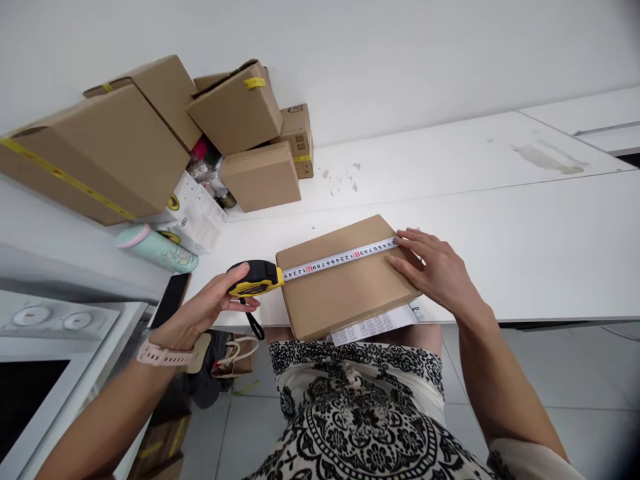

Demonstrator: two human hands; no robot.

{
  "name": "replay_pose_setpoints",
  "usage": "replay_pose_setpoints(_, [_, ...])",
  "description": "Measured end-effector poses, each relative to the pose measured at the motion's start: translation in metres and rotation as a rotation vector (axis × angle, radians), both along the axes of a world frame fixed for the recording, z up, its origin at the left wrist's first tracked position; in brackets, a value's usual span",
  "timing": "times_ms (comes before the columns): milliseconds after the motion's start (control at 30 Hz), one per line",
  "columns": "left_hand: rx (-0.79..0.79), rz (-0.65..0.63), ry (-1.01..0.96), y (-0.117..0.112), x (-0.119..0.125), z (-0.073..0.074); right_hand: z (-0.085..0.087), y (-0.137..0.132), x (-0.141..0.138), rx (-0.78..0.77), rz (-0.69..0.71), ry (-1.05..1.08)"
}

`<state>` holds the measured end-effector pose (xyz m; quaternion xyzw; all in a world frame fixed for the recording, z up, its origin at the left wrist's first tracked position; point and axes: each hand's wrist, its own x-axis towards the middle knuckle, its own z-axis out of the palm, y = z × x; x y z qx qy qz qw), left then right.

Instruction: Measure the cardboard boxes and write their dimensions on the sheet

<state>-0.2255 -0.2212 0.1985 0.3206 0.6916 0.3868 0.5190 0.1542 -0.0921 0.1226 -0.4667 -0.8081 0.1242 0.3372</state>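
Observation:
A flat brown cardboard box [345, 287] lies at the near edge of the white table [525, 240]. A white measuring tape blade [343, 258] runs across its top from left to right. My left hand [210, 307] grips the yellow and black tape measure case [255, 279] at the box's left edge. My right hand [433, 270] rests on the box's right end, fingers pressing the tape's tip down. A printed paper sheet [373, 327] sticks out from under the box.
Several cardboard boxes [125, 140] are stacked at the back left against the wall, with a white carton [197, 213], a pastel bottle [155, 248] lying down and a black phone [170, 300]. A bag [235, 357] sits on the floor below.

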Motion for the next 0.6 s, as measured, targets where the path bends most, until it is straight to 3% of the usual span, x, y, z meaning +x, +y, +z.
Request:
replay_pose_setpoints(167, [-0.039, 0.035, -0.006, -0.014, 0.005, 0.003, -0.002, -0.002, 0.002, -0.145, -0.005, 0.021])
replay_pose_setpoints(267, [-0.096, 0.033, -0.027, -0.026, 0.007, 0.002, -0.001, -0.002, 0.003, -0.156, -0.011, 0.004])
replay_pose_setpoints(600, [-0.150, -0.009, 0.090, -0.054, 0.003, 0.004, 0.008, 0.000, 0.004, 0.042, 0.034, -0.201])
